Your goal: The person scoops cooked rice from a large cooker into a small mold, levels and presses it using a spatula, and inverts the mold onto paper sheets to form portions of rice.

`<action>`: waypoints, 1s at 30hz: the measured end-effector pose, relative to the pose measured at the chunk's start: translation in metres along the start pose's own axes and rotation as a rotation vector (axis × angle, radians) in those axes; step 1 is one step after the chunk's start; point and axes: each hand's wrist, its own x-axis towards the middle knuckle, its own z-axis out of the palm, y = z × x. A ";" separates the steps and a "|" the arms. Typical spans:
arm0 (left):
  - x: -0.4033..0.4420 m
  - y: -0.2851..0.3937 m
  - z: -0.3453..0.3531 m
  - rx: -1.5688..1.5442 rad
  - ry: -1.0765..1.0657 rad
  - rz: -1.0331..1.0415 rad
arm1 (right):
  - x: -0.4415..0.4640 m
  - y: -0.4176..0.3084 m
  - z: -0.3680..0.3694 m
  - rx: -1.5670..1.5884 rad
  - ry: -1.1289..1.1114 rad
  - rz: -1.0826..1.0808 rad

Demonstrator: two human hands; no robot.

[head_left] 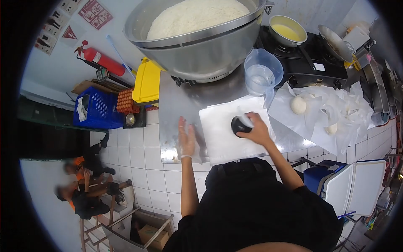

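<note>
Right hand (257,129) is gripping black cup (242,125) over paper (228,145) on steel table (178,101); gloved left hand (187,140) is lying flat, fingers nearly together. Two people (86,191) are sitting beyond, on tiled floor's (153,147) far side.

The white paper sheets (218,143) form a flat, roughly rectangular stack, slightly skewed, at the near edge of the worktop (174,145). The rounded black item (240,125), with a pale, blurred upper part, is positioned tilted over the stack's middle; contact with the paper is indeterminate.

A red fire extinguisher (103,61) hangs on the pale wall (126,21) above white floor tiles (153,180).
</note>
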 end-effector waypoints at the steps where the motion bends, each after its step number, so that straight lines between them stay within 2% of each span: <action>1: 0.000 0.000 -0.005 -0.122 0.036 -0.102 | -0.002 -0.012 0.009 -0.107 -0.082 0.020; 2: -0.001 -0.001 -0.009 -0.241 0.071 -0.204 | -0.006 -0.021 0.016 -0.213 -0.163 0.039; 5: -0.006 -0.017 -0.015 -0.262 0.128 -0.236 | -0.004 -0.029 0.021 -0.344 -0.199 0.008; 8: -0.007 -0.045 -0.005 -0.568 0.266 -0.351 | -0.001 -0.026 0.021 -0.407 -0.251 0.008; 11: -0.009 -0.078 0.012 -0.534 0.303 -0.226 | -0.001 -0.031 0.014 -0.417 -0.261 0.015; 14: -0.013 -0.065 0.033 -0.430 0.305 -0.074 | 0.003 -0.034 0.009 -0.426 -0.281 0.007; 17: -0.010 -0.112 0.058 -0.183 0.093 -0.131 | 0.005 -0.025 0.011 -0.423 -0.321 -0.036; 20: -0.019 -0.062 0.049 0.039 -0.042 -0.137 | 0.009 -0.025 0.004 -0.393 -0.328 -0.075; 23: -0.016 -0.078 0.054 -0.014 -0.038 -0.079 | 0.010 -0.024 0.003 -0.390 -0.332 -0.072; 26: -0.017 -0.082 0.058 -0.139 -0.072 -0.111 | 0.010 -0.028 0.009 -0.405 -0.349 -0.035; 29: -0.015 -0.009 0.038 0.471 0.009 0.185 | 0.007 -0.033 0.007 -0.398 -0.377 0.046; 30: -0.010 0.002 0.038 0.521 0.015 0.247 | 0.008 -0.038 0.000 -0.353 -0.371 0.067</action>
